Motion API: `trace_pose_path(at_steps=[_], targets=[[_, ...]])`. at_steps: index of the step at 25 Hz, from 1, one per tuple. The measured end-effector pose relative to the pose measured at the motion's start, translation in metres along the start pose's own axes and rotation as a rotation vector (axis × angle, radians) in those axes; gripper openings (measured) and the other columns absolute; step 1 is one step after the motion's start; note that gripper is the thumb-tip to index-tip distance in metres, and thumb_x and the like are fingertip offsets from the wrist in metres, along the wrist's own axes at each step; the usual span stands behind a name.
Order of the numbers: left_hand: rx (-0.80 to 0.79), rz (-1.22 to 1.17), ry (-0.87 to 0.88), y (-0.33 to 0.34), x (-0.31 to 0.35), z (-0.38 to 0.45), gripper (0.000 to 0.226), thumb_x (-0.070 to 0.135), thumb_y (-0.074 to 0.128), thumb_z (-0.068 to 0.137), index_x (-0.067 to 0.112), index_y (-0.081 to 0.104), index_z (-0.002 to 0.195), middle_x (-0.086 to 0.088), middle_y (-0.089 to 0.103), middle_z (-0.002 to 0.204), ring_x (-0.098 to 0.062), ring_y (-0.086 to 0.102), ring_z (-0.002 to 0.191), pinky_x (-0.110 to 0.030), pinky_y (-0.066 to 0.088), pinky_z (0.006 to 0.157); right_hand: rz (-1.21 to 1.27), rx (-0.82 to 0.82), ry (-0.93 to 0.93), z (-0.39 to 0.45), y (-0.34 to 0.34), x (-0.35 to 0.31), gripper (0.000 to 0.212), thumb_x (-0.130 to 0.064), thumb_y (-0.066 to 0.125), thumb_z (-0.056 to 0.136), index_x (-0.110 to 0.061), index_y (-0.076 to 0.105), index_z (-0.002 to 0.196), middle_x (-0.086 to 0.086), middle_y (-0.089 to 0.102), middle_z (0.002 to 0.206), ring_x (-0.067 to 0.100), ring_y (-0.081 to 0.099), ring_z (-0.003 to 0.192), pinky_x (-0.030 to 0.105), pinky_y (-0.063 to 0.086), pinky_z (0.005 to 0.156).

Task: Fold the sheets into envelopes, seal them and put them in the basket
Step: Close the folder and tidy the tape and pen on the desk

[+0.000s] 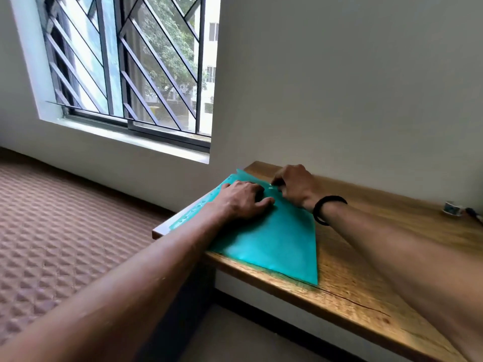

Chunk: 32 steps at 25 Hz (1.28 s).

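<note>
Wooden table (366, 270) by window (125, 66); both hands press teal sheet (277, 244)

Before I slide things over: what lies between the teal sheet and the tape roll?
Head view: only bare wooden table between teal sheet and tape roll.

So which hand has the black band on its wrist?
The right hand, farther along the green sheet, wears the black band. The left hand has a bare wrist.
</note>
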<state>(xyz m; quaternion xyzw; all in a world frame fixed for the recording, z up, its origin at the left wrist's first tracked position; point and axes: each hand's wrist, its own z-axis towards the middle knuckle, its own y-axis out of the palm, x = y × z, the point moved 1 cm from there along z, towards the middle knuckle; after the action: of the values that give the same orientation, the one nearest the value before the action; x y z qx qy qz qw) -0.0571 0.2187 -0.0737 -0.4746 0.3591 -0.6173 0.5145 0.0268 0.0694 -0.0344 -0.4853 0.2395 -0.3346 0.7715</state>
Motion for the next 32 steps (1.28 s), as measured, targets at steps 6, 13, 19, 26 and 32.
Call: trace_pose_path(at_steps=[6,13,19,26,32], targets=[[0.045,-0.025,0.001,-0.004,0.000,-0.002,0.055,0.064,0.050,0.097,0.022,0.070,0.127,-0.008,0.063,0.138,-0.030,0.056,0.128,-0.046,0.044,0.109,0.003,0.010,0.012,-0.006,0.008,-0.005,0.029,-0.002,0.070,0.090,-0.016,0.079,0.113,0.004,0.076,0.119,0.021,0.070,0.108,0.033,0.057,0.096],[0.026,0.028,0.021,0.001,-0.005,0.012,0.049,0.059,0.048,0.100,0.021,0.071,0.122,-0.011,0.068,0.132,-0.032,0.059,0.126,-0.043,0.047,0.106,-0.039,-0.040,0.075,-0.012,0.021,-0.016,0.023,-0.017,0.059,0.095,-0.005,0.073,0.110,0.016,0.070,0.117,0.035,0.065,0.112,0.035,0.051,0.088],[-0.126,-0.007,-0.045,0.016,0.005,0.061,0.047,0.040,0.030,0.108,0.023,0.050,0.147,0.000,0.042,0.163,-0.020,0.036,0.152,-0.058,0.021,0.124,0.071,-0.194,0.197,0.008,0.041,0.015,0.055,-0.043,0.034,0.104,-0.014,0.050,0.148,0.014,0.050,0.155,0.033,0.046,0.142,0.047,0.034,0.119],[-0.081,0.009,-0.096,0.046,0.013,0.149,0.050,0.044,0.028,0.106,0.022,0.050,0.145,-0.003,0.043,0.162,-0.023,0.037,0.151,-0.058,0.023,0.123,0.120,-0.183,0.181,0.078,0.067,0.089,0.058,-0.048,0.038,0.101,-0.016,0.051,0.148,0.012,0.055,0.151,0.031,0.050,0.139,0.042,0.039,0.116],[-0.033,0.035,-0.111,0.051,0.012,0.150,0.046,0.043,0.034,0.107,0.026,0.051,0.146,-0.001,0.047,0.159,-0.024,0.038,0.149,-0.054,0.028,0.121,0.207,-0.024,0.138,0.069,0.055,0.095,0.048,-0.035,0.046,0.105,-0.010,0.054,0.146,0.012,0.056,0.148,0.029,0.049,0.139,0.038,0.033,0.120]])
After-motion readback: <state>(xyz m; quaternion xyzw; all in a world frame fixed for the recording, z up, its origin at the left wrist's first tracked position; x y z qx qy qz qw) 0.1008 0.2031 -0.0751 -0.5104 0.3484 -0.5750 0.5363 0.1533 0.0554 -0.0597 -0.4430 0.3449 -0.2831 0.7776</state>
